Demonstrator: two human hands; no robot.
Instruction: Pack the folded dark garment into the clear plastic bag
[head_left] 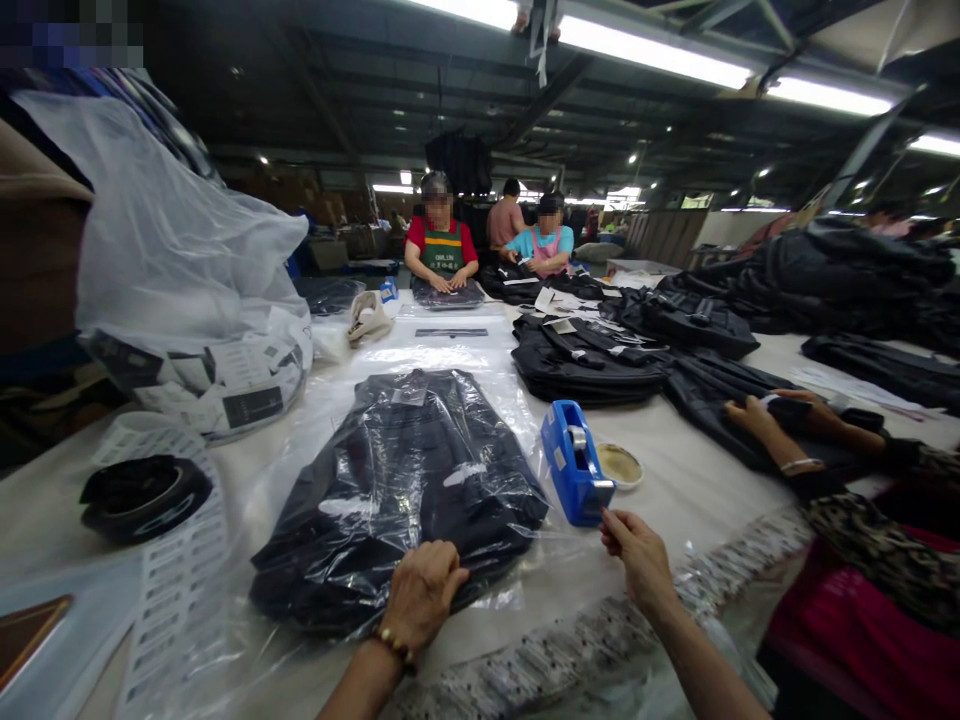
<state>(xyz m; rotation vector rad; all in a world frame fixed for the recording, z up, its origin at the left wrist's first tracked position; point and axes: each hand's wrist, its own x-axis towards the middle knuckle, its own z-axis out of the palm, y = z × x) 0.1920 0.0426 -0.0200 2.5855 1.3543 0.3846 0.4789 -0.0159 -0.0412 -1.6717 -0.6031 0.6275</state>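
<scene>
Pressing on the near end of the bagged garment (405,480), the left hand (421,595) has its fingers curled down and closed over the clear plastic. The garment lies flat on the table (690,490), directly ahead. The right hand (637,555) is at the cutter end of the blue tape dispenser (574,462), fingertips pinched narrow; whether tape sits between them cannot be told. A co-worker's hands (757,420) rest on a dark garment (720,400) to the right.

Both bare arms reach forward.
Left hand (421,592) presses palm down, knuckles raised; right hand (636,553) stretches further out, thumb and forefinger pinched together.
</scene>
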